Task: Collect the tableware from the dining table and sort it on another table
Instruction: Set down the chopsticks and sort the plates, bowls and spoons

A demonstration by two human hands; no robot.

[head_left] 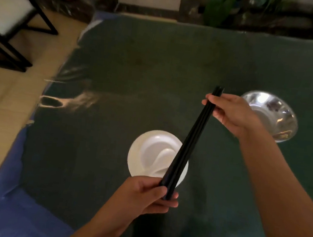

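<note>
A bundle of black chopsticks [191, 141] hangs slanted above the dark green table [138, 72]. My left hand [147, 194] grips its near end and my right hand [232, 113] pinches its far end. Under the chopsticks a white plate [138, 155] sits on the table with a white spoon [163, 156] lying in it, partly hidden by the sticks. A shiny metal bowl [277, 116] stands at the right, just behind my right hand.
A blue plastic sheet [7, 204] covers the table's near left corner and edge. Black-framed chairs with white cushions [8, 11] stand on the wooden floor at the left. Potted plants [220, 7] line a dark ledge behind the table.
</note>
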